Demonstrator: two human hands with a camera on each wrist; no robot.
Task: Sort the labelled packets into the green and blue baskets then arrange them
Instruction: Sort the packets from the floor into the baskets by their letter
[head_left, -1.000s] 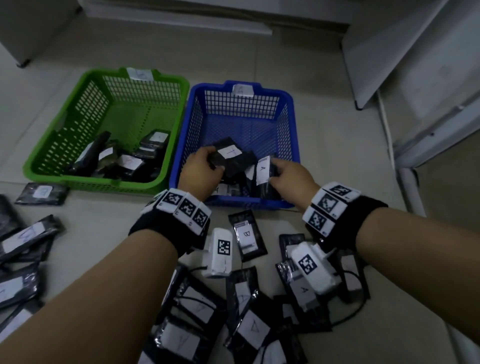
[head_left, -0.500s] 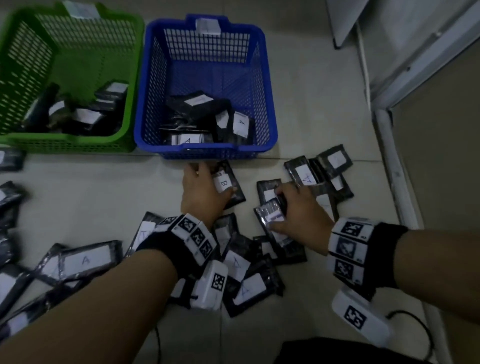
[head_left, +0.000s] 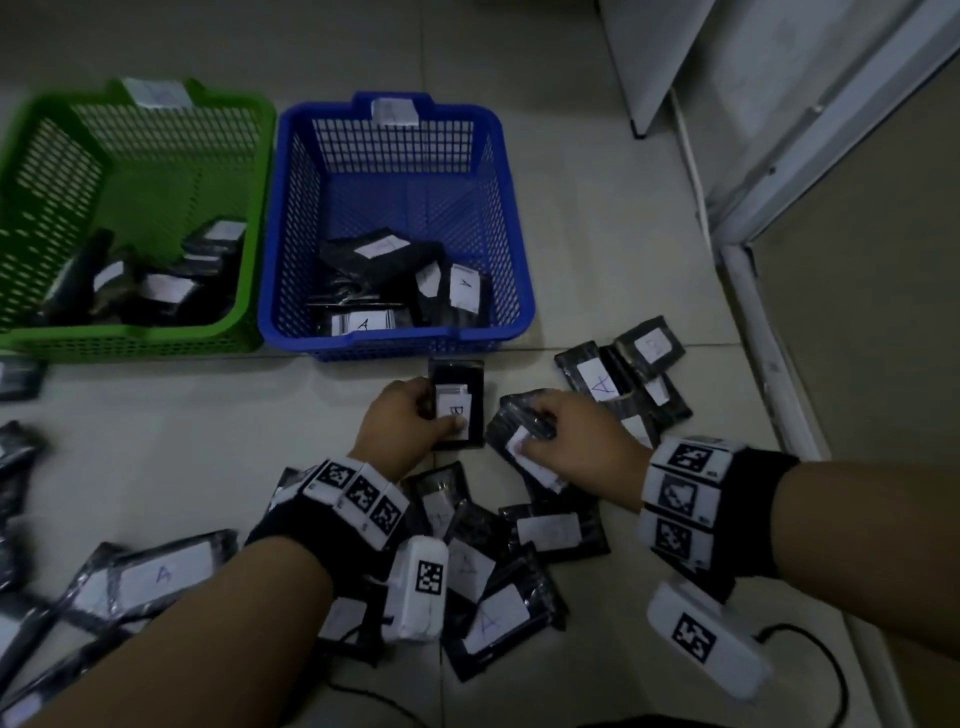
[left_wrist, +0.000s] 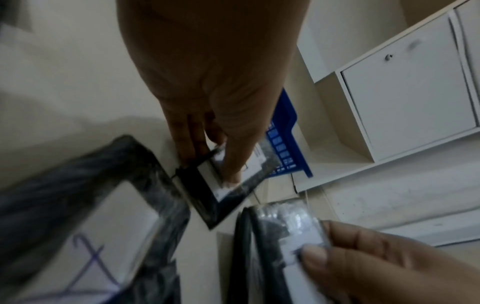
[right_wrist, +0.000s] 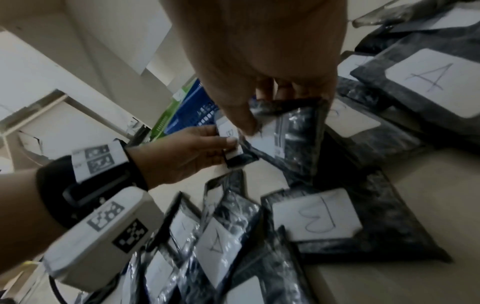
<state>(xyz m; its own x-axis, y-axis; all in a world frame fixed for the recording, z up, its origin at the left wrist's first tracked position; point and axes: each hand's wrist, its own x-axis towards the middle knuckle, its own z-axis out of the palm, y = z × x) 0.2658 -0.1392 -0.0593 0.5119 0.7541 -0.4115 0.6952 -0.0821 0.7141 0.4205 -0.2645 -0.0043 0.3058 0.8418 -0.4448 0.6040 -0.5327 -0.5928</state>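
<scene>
Green basket (head_left: 244, 312) sitting far left, blue basket (head_left: 511, 291) beside it, both holding packets. Left hand (head_left: 400, 428) pinching B-labelled packet (head_left: 457, 374) near blue basket's front. Right hand (head_left: 576, 441) gripping second packet (head_left: 511, 415) above floor pile (head_left: 498, 613).

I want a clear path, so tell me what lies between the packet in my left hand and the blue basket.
In the head view, only bare floor tile separates the B packet in the left hand from the blue basket.

Black labelled packets (head_left: 550, 530) lie scattered on the tiled floor; one marked B (head_left: 457, 405) is held just before the blue basket (head_left: 519, 306), which holds A packets, beside the green basket (head_left: 249, 291).
</scene>
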